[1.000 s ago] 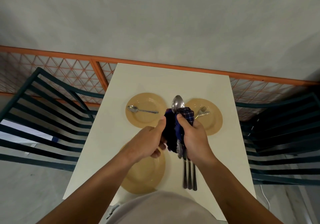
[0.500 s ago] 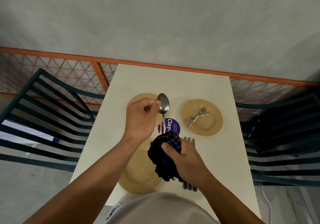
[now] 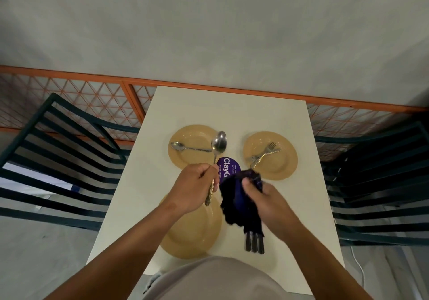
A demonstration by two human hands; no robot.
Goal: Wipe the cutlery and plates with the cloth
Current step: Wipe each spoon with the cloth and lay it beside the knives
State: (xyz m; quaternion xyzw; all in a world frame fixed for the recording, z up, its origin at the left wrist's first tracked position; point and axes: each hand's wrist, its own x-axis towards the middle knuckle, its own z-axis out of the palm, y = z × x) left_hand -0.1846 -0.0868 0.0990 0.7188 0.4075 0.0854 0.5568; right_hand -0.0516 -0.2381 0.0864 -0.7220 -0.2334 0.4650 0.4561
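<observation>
My left hand clamps the spoon; right hand clutches the cloth. I'd wrap the bowl at twelve o'clock, rubbing both faces.

Three plates, two spoons, two forks, three dark-handled utensils, one cloth

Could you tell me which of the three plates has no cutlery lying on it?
The near plate, partly under the left forearm. The far left plate holds a spoon; the far right plate holds forks.
</observation>
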